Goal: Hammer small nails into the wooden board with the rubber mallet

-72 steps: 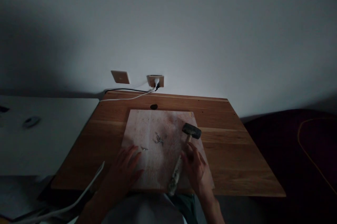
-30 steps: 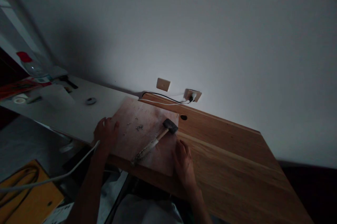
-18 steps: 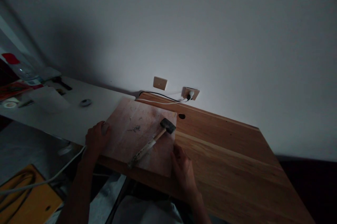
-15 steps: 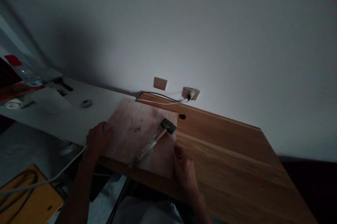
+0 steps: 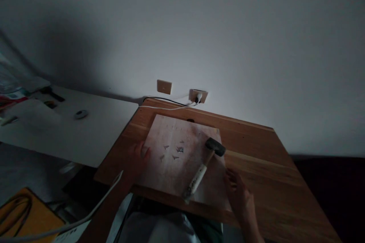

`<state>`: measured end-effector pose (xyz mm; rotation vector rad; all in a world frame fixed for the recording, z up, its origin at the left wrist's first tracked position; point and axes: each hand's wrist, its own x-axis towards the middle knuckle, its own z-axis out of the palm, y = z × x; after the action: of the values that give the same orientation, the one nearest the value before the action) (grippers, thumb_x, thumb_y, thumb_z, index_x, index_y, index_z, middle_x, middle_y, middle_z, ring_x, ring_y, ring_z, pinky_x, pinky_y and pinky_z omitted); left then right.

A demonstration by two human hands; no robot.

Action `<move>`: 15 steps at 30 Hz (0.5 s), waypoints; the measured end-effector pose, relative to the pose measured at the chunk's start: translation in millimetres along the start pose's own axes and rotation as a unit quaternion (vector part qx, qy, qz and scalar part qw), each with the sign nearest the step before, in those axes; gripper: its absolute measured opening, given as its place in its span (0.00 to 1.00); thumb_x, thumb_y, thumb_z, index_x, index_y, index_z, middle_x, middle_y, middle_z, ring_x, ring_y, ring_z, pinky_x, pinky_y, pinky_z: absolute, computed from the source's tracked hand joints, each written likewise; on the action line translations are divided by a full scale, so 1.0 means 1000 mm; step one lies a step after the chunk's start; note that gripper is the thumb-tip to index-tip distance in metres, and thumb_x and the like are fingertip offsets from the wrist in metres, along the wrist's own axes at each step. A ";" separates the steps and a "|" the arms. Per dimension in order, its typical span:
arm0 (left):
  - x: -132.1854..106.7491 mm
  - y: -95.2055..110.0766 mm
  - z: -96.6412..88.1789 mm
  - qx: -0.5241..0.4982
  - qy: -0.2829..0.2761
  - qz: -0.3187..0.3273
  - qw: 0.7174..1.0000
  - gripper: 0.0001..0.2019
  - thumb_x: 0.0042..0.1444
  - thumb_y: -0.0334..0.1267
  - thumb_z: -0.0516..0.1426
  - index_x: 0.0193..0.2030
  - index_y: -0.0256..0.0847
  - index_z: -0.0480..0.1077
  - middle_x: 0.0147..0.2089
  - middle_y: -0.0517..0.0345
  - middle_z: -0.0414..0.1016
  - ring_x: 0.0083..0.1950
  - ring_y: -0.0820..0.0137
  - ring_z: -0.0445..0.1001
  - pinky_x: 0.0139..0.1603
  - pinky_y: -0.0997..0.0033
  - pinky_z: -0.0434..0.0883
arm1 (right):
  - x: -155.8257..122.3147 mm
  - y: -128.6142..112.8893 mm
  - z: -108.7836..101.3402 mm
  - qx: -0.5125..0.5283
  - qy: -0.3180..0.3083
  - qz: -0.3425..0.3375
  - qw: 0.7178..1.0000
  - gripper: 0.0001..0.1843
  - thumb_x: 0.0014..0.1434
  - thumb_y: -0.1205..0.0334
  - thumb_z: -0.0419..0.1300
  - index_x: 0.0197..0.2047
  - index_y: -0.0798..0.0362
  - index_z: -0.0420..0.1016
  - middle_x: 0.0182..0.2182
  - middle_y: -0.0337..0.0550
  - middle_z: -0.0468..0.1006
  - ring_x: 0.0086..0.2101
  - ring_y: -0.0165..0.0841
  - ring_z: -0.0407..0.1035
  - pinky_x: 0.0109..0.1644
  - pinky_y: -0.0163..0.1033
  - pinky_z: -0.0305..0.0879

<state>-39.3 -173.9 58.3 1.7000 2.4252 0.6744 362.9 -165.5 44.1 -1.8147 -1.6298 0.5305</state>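
Note:
A pale wooden board [image 5: 171,176] lies on a brown wooden table [image 5: 256,167]. On the board rest a hammer [image 5: 209,157] with a black head and a worn handle, and several small nails [image 5: 173,152] scattered near its middle. My left hand [image 5: 138,156] grips the board's left edge, thumb on top. My right hand [image 5: 238,193] is at the board's right edge near the front corner, fingers curled against it. Neither hand touches the hammer.
A white desk [image 5: 85,136] adjoins the table on the left, with a small round object [image 5: 81,114] on it. A wall socket [image 5: 198,95] with plugged cables and a switch plate [image 5: 164,86] sit behind. A white cable [image 5: 85,214] crosses my left forearm. A yellow box [image 5: 25,212] lies below left.
The board, with hammer and nails, has slid right from the table's left end toward its middle, both hands on its edges. The nails have spread apart. My view turned right.

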 end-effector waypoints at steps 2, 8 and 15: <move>-0.006 0.016 0.010 -0.060 -0.028 0.035 0.997 0.18 0.68 0.47 0.53 0.56 0.40 0.75 0.49 0.46 0.82 0.46 0.58 0.82 0.51 0.59 0.77 | -0.001 0.017 -0.017 -0.020 0.032 0.025 0.999 0.27 0.62 0.37 0.54 0.47 0.50 0.78 0.41 0.53 0.88 0.32 0.45 0.84 0.33 0.44 0.79; -0.012 0.030 0.024 -0.160 -0.061 0.066 0.983 0.20 0.67 0.50 0.52 0.54 0.40 0.74 0.47 0.47 0.82 0.42 0.60 0.83 0.46 0.58 0.80 | -0.007 0.034 -0.042 -0.050 0.064 0.061 0.995 0.28 0.62 0.36 0.54 0.48 0.50 0.79 0.41 0.54 0.89 0.32 0.46 0.84 0.32 0.44 0.78; -0.011 0.024 0.017 -0.178 -0.078 0.043 0.980 0.17 0.63 0.50 0.54 0.50 0.43 0.76 0.46 0.50 0.84 0.42 0.60 0.84 0.46 0.58 0.81 | -0.004 0.030 -0.041 -0.045 0.057 0.077 0.994 0.25 0.61 0.38 0.55 0.45 0.48 0.80 0.38 0.51 0.89 0.35 0.48 0.85 0.34 0.44 0.79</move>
<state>-8.6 -172.6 51.6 1.6476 1.9910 0.8865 411.7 -177.7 51.9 -2.0104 -1.4666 0.4176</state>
